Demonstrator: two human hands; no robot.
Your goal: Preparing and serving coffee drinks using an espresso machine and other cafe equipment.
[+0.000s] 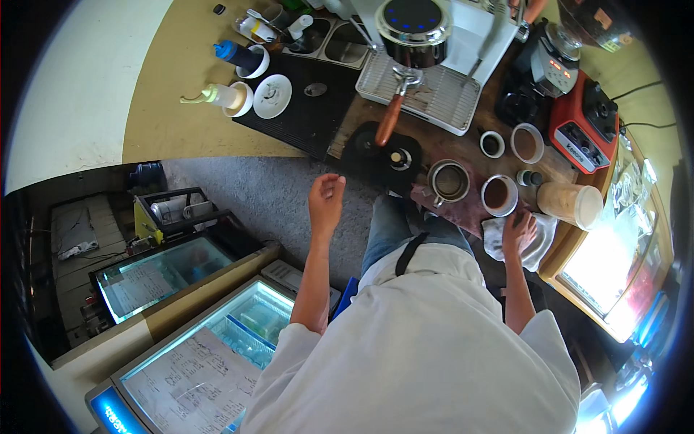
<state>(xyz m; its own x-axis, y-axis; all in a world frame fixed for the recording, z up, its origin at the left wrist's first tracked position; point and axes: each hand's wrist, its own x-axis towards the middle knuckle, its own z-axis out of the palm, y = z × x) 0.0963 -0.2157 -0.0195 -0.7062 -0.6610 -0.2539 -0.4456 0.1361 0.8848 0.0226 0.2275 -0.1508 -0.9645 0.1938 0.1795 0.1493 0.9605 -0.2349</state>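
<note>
My left hand (327, 194) is raised over the grey floor, its fingers loosely curled and nothing in it. It is nearest the black tamping mat (360, 165), apart from it. My right hand (519, 233) lies on a white cloth (544, 238) at the counter's front edge; whether it grips the cloth cannot be told. Just beyond its fingers stands a cup of dark brown contents (495, 196). To the left, a steel pitcher (448, 182) rests on a reddish-brown cloth (455, 209). A wooden-handled portafilter (391, 116) sits in the espresso machine (415, 32).
A red blender base (583, 125), a coffee grinder (553, 70) and a lidded tub of light-brown powder (569, 205) stand at right. Squeeze bottles (222, 96) and a white saucer (272, 96) are at upper left. A glass-topped display fridge (217, 347) is at lower left.
</note>
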